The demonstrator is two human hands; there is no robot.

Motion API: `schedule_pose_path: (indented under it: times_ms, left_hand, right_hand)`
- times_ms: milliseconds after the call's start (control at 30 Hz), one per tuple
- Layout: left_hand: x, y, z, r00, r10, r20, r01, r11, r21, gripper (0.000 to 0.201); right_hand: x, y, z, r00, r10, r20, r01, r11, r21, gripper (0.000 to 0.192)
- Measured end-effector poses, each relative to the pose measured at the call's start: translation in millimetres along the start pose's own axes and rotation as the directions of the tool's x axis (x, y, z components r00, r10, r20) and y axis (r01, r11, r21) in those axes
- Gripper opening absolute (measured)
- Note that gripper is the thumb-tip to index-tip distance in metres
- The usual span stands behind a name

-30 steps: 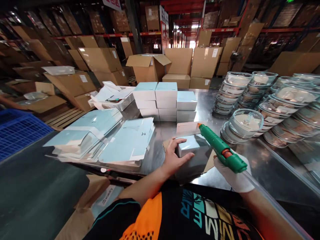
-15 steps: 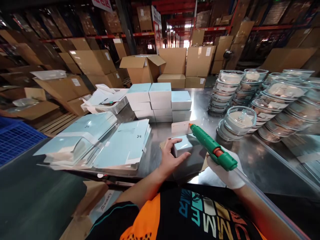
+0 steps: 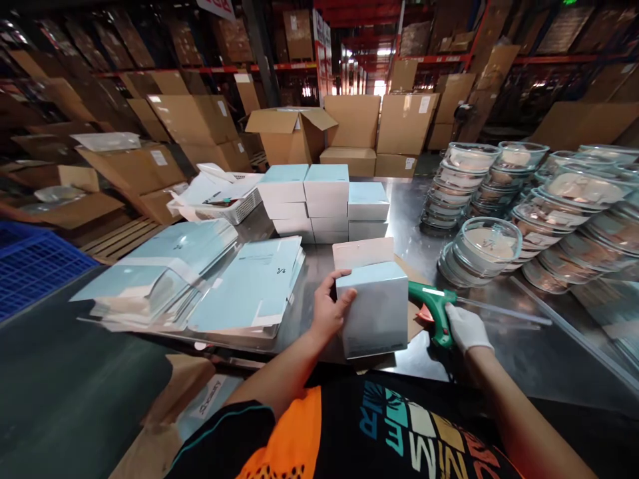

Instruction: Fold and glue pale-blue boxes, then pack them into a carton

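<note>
- Head view: At a steel table (image 3: 499,346) in a warehouse, a worker's bare left hand (image 3: 329,309) grips the left edge of a pale blue box (image 3: 372,309), thumb on top and fingers wrapped around its side, tilting it up off the surface near the table's front edge.
- Head view: The right hand (image 3: 466,329), in a white glove, is closed around the handle of a green glue gun (image 3: 432,303), which lies low just right of the box, its nozzle end hidden behind the box and a clear glue stick trailing from its back to the right.
- Head view: A flat tan card (image 3: 363,251) lies just beyond the box, and brown cardboard shows beneath it.
- Head view: Farther back at centre, finished blue boxes (image 3: 324,199) stand stacked in three columns.
- Head view: To the left, flat unfolded box blanks (image 3: 249,283) lie in loose piles, with a white basket (image 3: 242,206) of papers behind them.
- Head view: To the right, clear lidded containers (image 3: 492,239) are stacked in rows across the table.
- Head view: A blue crate (image 3: 30,266) sits at far left; brown cartons (image 3: 349,123) fill the floor and shelving in the distance.
</note>
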State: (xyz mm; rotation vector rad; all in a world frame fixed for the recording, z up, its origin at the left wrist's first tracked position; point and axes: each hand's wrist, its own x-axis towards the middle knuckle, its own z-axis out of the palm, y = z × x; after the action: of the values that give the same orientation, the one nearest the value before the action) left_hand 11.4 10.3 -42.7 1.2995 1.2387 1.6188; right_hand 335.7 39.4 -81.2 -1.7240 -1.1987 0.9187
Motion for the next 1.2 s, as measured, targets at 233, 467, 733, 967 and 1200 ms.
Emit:
schedule_pose_path:
  times_ms: [233,467,733,967,1200]
  left_hand:
    - [2,-6,6.4,0.994,0.067,0.082,-0.065,0.998,-0.024,0.07]
    - [2,-21,3.3,0.953,0.191,0.237,-0.19,0.981,-0.025,0.06]
    - [14,-18,-5.0,0.912,0.317,0.259,-0.29,0.947,-0.14,0.056]
    - [26,12,-22.6,0.756,0.279,0.592,-0.327,0.945,-0.027,0.046]
    - [20,7,-25.0,0.729,0.349,0.589,-0.402,0.915,-0.044,0.041]
  right_hand:
    - [-10,-59,25,0.955,-0.267,0.133,0.221,0.932,0.288,0.068]
    - [-21,-91,56,0.85,-0.363,0.381,0.254,0.917,0.306,0.058]
    - [-27,-65,30,0.592,-0.712,0.378,0.661,0.697,0.278,0.034]
    - [-40,-71,33,0.414,-0.822,0.391,0.774,0.544,0.324,0.033]
    - [-45,-59,33,0.449,-0.795,0.407,0.773,0.574,0.269,0.044]
